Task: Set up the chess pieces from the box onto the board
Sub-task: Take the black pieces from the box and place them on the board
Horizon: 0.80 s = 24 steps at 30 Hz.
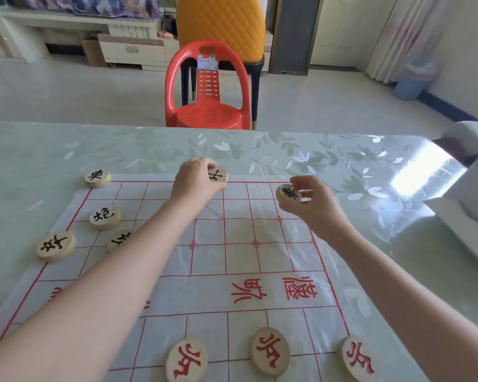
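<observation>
Head view: left grip [198, 183] pinches 1 black piece [218, 175], right grip [312, 208] pinches 1 chariot piece [288, 193]; seat both squarely on 12 o'clock-row intersections.

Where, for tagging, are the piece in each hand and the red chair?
left-hand piece [218, 175], head view, its face.
right-hand piece [288, 193], head view, its face.
red chair [209, 115], head view, its seat.

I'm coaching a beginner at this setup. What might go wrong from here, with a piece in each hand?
The left forearm partly covers a black piece; drawing back may well knock it askew. The thin board sheet looks creased, so setting pieces down could shift it.
</observation>
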Motion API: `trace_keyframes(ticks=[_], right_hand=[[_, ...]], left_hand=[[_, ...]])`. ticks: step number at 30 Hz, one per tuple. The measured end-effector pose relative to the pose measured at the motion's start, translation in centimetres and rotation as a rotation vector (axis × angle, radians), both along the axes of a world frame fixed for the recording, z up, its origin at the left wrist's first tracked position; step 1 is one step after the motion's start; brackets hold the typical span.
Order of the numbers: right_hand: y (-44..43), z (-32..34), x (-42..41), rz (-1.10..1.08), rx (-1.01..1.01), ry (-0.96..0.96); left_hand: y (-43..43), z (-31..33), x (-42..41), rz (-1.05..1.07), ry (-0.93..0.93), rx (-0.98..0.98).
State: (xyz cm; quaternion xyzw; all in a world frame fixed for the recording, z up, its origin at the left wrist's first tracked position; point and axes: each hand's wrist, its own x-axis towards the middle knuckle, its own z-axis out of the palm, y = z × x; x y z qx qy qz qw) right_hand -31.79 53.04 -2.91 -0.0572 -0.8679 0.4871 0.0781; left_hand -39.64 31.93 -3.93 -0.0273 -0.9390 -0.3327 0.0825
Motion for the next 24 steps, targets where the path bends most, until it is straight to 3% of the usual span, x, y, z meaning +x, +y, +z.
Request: trace_keyframes(ticks=[10,24], right_hand=[[1.0,-1.2,-1.0,-0.040,0.030,0.011],[1.3,-2.7,-7.8,-0.136,0.301,-0.070]], left_hand=[[1.0,-2.0,-1.2,0.007,-0.013,-0.096],[-2.0,-1.7,3.3,-0.006,0.109,0.024]])
